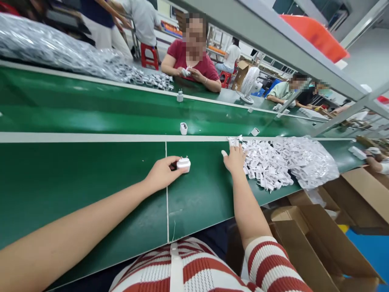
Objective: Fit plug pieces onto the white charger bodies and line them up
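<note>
My left hand [165,172] pinches a white plug-in charger [183,164] between thumb and fingers, its metal pins pointing up and away, over the green table. My right hand [235,158] reaches to the far left edge of a heap of white charger parts [267,164]. Its thumb is spread from the fingers, and white covers sit on the fingertips. A small white part [239,138] lies at those fingertips; I see no grip on it. Beyond the pale strip, a white charger housing [183,128] stands on the green belt, and another white piece [255,132] lies farther right.
A clear plastic bag [316,162] of white parts adjoins the heap. Open cardboard boxes [313,239] stand below the table's right edge. Across the belt [91,109], a co-worker in a red shirt [194,61] handles a white piece. A metal frame beam [273,44] crosses overhead.
</note>
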`<move>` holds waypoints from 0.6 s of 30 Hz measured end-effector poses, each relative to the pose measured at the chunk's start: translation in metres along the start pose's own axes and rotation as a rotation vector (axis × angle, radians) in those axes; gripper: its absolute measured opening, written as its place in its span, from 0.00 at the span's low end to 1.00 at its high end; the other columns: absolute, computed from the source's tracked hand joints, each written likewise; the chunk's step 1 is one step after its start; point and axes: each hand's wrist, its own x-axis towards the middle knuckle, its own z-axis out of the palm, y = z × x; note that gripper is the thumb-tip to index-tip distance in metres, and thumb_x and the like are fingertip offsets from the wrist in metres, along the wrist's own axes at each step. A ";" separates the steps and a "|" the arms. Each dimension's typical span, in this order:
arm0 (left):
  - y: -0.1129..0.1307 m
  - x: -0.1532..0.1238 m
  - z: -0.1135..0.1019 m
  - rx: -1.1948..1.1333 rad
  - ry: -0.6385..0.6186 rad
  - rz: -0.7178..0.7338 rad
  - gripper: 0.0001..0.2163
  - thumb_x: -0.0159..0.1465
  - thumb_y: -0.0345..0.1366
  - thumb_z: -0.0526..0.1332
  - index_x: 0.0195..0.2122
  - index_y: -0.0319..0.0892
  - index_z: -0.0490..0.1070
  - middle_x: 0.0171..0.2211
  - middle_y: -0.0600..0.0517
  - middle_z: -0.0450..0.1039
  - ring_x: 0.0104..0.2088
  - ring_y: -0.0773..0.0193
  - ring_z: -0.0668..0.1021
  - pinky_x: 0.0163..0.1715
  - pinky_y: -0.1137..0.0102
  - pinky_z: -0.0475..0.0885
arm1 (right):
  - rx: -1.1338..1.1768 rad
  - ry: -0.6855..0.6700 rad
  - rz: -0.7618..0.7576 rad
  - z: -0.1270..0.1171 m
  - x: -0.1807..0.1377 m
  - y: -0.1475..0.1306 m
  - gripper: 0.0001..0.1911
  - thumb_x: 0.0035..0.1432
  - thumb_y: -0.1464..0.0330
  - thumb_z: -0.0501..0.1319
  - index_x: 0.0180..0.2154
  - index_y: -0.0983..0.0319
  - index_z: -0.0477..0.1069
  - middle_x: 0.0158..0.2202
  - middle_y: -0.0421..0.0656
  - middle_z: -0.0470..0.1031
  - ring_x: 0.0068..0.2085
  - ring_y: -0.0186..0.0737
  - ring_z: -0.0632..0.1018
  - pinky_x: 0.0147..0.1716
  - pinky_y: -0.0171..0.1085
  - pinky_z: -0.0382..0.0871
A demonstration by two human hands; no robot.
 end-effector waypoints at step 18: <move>-0.019 0.142 -0.061 0.438 0.782 -0.136 0.39 0.60 0.43 0.67 0.70 0.34 0.57 0.73 0.31 0.53 0.74 0.36 0.55 0.72 0.47 0.51 | 0.821 0.044 -0.067 0.023 0.005 0.009 0.18 0.62 0.52 0.61 0.44 0.59 0.68 0.53 0.53 0.76 0.51 0.48 0.79 0.54 0.51 0.74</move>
